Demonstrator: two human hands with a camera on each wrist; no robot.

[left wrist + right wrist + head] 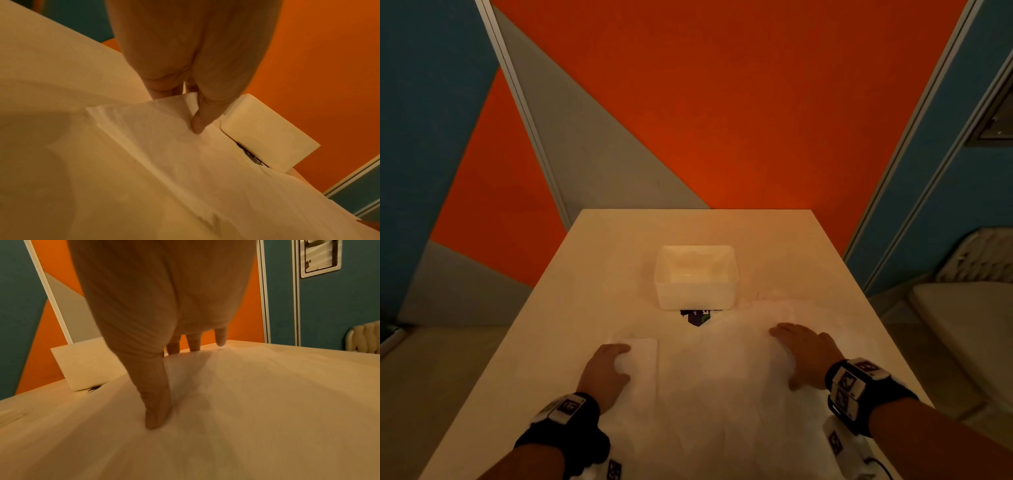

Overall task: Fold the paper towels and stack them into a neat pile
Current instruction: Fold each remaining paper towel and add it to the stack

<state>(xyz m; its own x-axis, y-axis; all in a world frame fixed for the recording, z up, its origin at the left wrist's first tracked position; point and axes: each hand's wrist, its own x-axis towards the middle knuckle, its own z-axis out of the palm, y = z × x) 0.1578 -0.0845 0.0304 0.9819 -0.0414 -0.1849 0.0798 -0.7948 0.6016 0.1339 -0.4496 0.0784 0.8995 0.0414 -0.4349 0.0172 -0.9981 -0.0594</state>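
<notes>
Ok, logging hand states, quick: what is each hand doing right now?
Left hand: pinches the folded paper towel near its far corner.
Right hand: open, fingers flat on the spread paper towel.

Two hands on paper towels at a pale table

The left hand [604, 370] pinches the near-left part of a folded paper towel [642, 356], thumb on top, while the right hand [803, 353] lies flat with fingers spread on a larger spread-out paper towel [722, 383]. Both wrists wear black bands with printed markers. Beyond them a white rectangular tub [697, 277] stands mid-table [585, 274], a dark printed card [698, 317] poking out at its near edge. Orange, grey and blue wall panels rise behind.
</notes>
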